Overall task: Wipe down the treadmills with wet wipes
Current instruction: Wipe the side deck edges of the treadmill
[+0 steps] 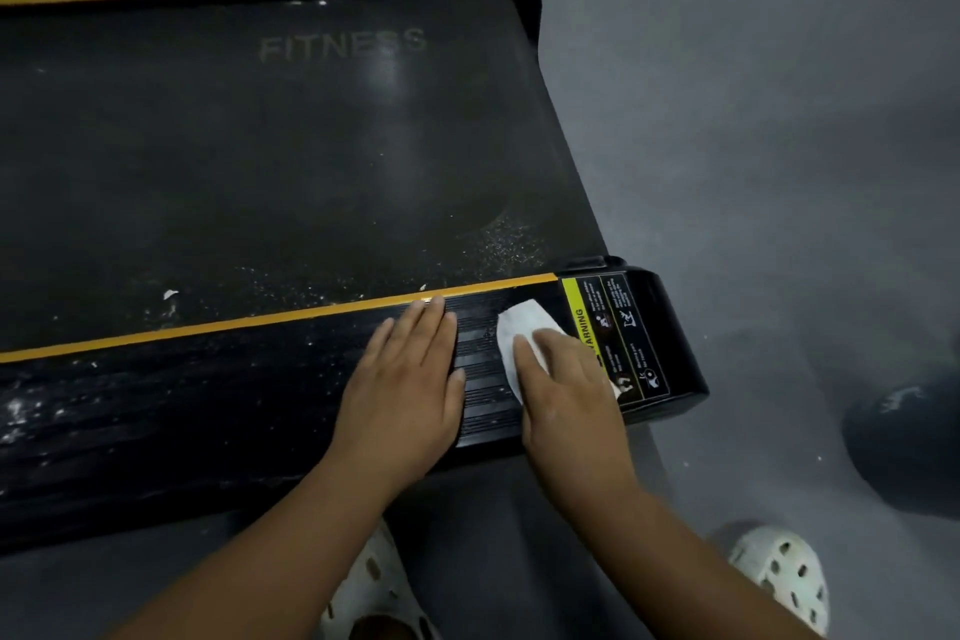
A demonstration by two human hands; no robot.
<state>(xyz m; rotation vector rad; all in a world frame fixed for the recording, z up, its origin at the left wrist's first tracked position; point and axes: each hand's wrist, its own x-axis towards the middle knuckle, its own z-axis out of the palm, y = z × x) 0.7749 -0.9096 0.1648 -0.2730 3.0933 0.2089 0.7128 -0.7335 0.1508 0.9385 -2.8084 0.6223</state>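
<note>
R grip (pixel 566 395), fingers flat, presses wipe (pixel 519 327) on near rail (pixel 182 395) by warning label (pixel 618 327), L grip (pixel 405 390) flat & empty beside it: best use firm long strokes leftward (white specks sit there), refolding wipe when dirty.

The left forearm (pixel 249 561) and right forearm (pixel 691 551), both bare, rise from the bottom edge toward the lower middle of the frame. The left hand (pixel 402 379) lies palm down, fingers straight and close together, pointing up the frame. Just to its right, the right hand (pixel 569 395) is also palm down, pressing flat on a wipe (pixel 519 327). Its fingertips seem slightly bent, though the angle makes that hard to judge. The hands lie near each other without touching.
</note>
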